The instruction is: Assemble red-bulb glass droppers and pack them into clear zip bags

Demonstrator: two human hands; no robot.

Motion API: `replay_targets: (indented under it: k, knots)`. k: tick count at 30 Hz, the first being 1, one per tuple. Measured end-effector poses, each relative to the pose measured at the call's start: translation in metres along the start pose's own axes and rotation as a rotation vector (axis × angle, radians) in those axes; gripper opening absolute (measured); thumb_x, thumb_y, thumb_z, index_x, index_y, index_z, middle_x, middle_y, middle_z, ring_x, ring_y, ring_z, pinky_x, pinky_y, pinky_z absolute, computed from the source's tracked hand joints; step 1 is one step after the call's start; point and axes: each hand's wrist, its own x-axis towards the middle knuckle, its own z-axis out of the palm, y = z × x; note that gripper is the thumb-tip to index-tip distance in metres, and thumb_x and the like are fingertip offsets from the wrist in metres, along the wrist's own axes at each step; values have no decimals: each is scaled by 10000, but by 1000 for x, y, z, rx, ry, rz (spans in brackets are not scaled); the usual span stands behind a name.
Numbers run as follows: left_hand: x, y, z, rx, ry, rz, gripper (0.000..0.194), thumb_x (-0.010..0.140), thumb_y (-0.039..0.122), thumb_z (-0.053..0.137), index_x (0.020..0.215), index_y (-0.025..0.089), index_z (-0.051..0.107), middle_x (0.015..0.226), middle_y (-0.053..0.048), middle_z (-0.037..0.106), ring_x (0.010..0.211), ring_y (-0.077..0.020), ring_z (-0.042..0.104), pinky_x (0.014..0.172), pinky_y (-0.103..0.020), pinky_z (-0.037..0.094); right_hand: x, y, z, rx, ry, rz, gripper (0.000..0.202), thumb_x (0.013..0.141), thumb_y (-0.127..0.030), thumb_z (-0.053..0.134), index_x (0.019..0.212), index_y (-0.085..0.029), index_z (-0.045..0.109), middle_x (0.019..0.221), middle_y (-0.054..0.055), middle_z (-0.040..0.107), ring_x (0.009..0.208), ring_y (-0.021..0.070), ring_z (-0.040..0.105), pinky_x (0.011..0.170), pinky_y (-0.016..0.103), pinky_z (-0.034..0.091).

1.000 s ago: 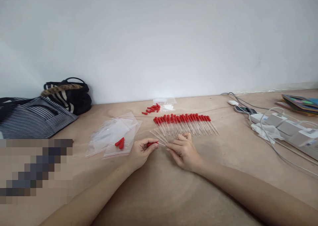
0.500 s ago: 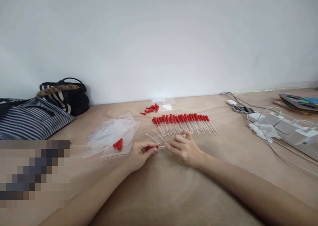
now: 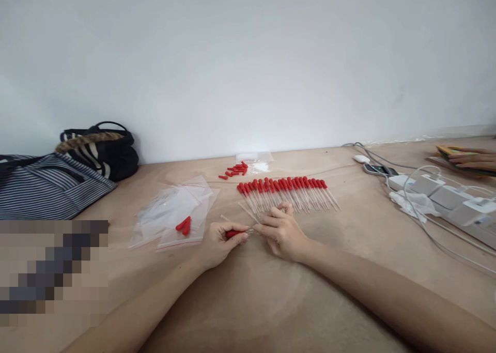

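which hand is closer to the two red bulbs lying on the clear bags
Left. The left hand is to the right of the two red bulbs, pinching another bulb; the right hand is farther right, past the left one, fingers at a thin tube.

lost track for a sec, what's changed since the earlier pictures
Another person's hand has come in onto the colourful stack at far right. The left hand, with its red bulb, and the right hand, at the clear tube, have drawn closer together. Neither visibly let go. The row of red-topped tubes stayed put.
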Motion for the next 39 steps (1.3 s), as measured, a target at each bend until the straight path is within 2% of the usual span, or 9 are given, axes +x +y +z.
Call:
replay_targets:
  k: [5, 9, 14, 20, 23, 26, 31, 36, 39]
  knots:
    - [1, 4, -1, -31, 0, 17, 267, 625, 233, 674, 880, 160, 646, 771, -35, 690, 723, -168, 635, 689, -287, 517, 0, 4, -2, 1, -21, 53, 222, 775, -145, 469, 865, -238, 648, 676, -4, 598, 726, 138, 412, 756, 356, 165]
    - [1, 2, 0, 4, 1, 41, 116, 661, 234, 645, 738, 148, 657, 660, -22, 671, 617, -146, 611, 608, -259, 505, -1, 5, -2, 17, -21, 40, 227, 774, -133, 457, 849, -225, 651, 653, -3, 596, 716, 138, 406, 757, 358, 161]
    - [1, 2, 0, 9, -62, 20, 149, 688, 240, 611, 780, 145, 681, 632, -19, 670, 598, -147, 602, 607, -264, 499, -1, 4, -1, -20, -11, 9, 221, 815, -162, 434, 838, -211, 648, 628, -3, 588, 704, 135, 395, 766, 364, 155]
    - [3, 3, -2, 2, -62, 84, 252, 697, 272, 599, 917, 161, 645, 890, -58, 658, 799, -178, 608, 747, -309, 495, -2, 1, -3, -69, -25, 79, 187, 824, -225, 465, 795, -211, 649, 697, 18, 602, 741, 144, 412, 737, 353, 164]
    - [3, -2, -6, -16, 62, 63, 397, 676, 287, 620, 1051, 168, 565, 931, -57, 610, 771, -162, 597, 712, -304, 509, -1, 5, -6, -90, 14, 243, 176, 808, -228, 479, 780, -218, 653, 693, 19, 611, 730, 149, 427, 692, 336, 172]
    - [3, -7, -11, 65, 229, 46, 363, 661, 301, 628, 992, 170, 559, 860, -31, 577, 718, -144, 571, 675, -288, 506, 5, 18, -6, -126, 52, 500, 195, 812, -245, 469, 766, -224, 657, 700, 24, 633, 731, 163, 456, 671, 327, 181]
    - [2, -8, -14, 187, 238, 70, 165, 664, 264, 588, 798, 178, 546, 715, 3, 552, 687, -149, 558, 670, -284, 485, 31, 42, 6, -191, 39, 838, 208, 795, -266, 454, 861, -203, 640, 746, 59, 660, 790, 217, 504, 687, 341, 208]
    - [-1, -4, -20, 452, 347, 147, 125, 697, 282, 527, 772, 183, 542, 707, -7, 542, 656, -153, 531, 620, -265, 445, 54, 45, 19, -225, -34, 934, 240, 787, -237, 420, 894, -171, 625, 808, 104, 658, 838, 252, 521, 717, 374, 217]
    - [-1, 2, -34, 623, 378, 211, 141, 725, 304, 497, 758, 184, 563, 723, -24, 553, 697, -174, 531, 649, -272, 427, 57, 44, 22, -242, -63, 952, 238, 777, -230, 434, 914, -147, 610, 835, 127, 649, 869, 267, 512, 725, 382, 217]
